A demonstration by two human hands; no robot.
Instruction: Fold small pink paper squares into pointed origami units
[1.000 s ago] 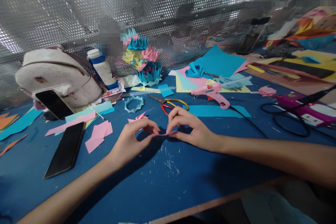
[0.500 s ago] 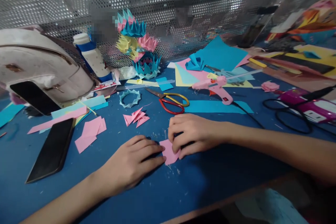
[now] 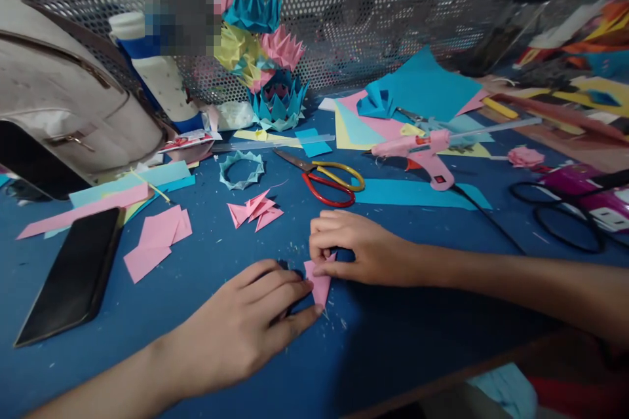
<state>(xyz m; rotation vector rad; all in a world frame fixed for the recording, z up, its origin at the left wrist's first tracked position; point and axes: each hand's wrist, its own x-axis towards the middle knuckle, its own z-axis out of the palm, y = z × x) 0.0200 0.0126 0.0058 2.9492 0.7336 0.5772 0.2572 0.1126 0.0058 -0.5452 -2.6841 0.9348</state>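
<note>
A small piece of pink paper [image 3: 322,289] lies on the blue table, folded over into a narrow triangle. My left hand [image 3: 255,314] holds its left side down, with the thumb at the lower corner and fingertips on the edge. Curled over the upper part, my right hand [image 3: 351,245] presses the fold with its thumb and fingers, hiding some of the paper. Just beyond are several folded pink paper triangles [image 3: 256,209] and a light blue paper ring [image 3: 242,170]. Loose pink paper pieces [image 3: 160,236] rest to the left.
Scissors [image 3: 327,180] lie beyond my hands, near a blue paper strip [image 3: 417,195] and a pink glue gun [image 3: 422,150] with a cord. At left are a black phone [image 3: 73,268], a bag [image 3: 63,72] and a bottle [image 3: 157,78]. A stacked paper-flower piece [image 3: 278,101] stands behind.
The pink paper, flatter and wider before, is now folded over into a triangle. My left thumb has moved to its lower corner, and my right fingers have shifted to the upper part.
</note>
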